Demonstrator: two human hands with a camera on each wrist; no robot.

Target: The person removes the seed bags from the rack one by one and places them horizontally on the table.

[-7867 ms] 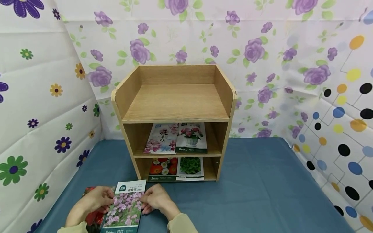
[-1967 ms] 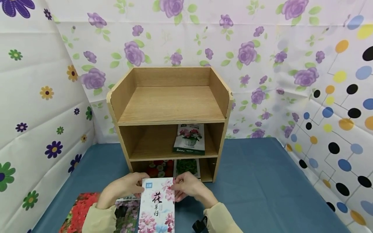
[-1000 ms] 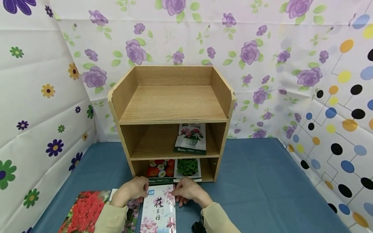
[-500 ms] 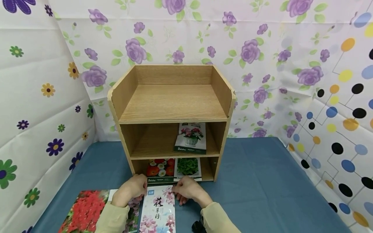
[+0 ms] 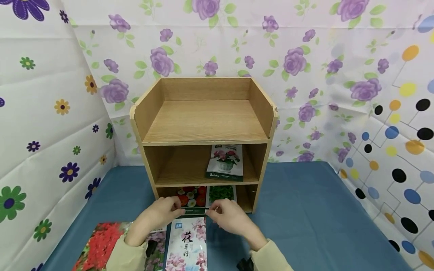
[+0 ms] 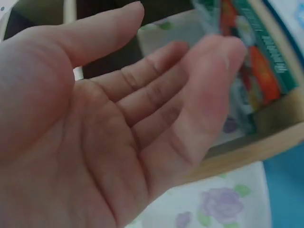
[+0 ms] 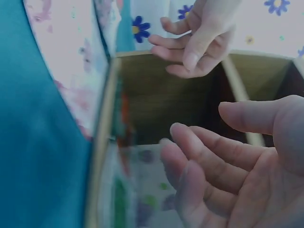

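Note:
A small wooden shelf unit (image 5: 205, 119) stands on the blue cloth. On its bottom level lie a book with red and white flowers (image 5: 191, 198) and a book with green leaves (image 5: 221, 192). My left hand (image 5: 157, 218) is at the left front of the red-flower book, thumb and fingers apart. My right hand (image 5: 234, 222) is in front of the leaf book, fingers loosely bent. The wrist views show nothing held in either the left hand (image 6: 118, 118) or the right hand (image 7: 237, 175). A white book with pink blossoms (image 5: 186, 244) lies flat below the hands.
On the middle level lies a book with potted flowers (image 5: 225, 162). Left of the pink-blossom book, a purple-flower book (image 5: 156, 252) and a red-flower magazine (image 5: 98, 244) lie on the blue cloth (image 5: 322, 226), partly covered by the left sleeve (image 5: 127, 256). Patterned sheets surround the cloth.
The pink-blossom book came from the middle shelf down to the cloth, beside the purple-flower book. Both hands have now released it and moved up to the bottom-level books.

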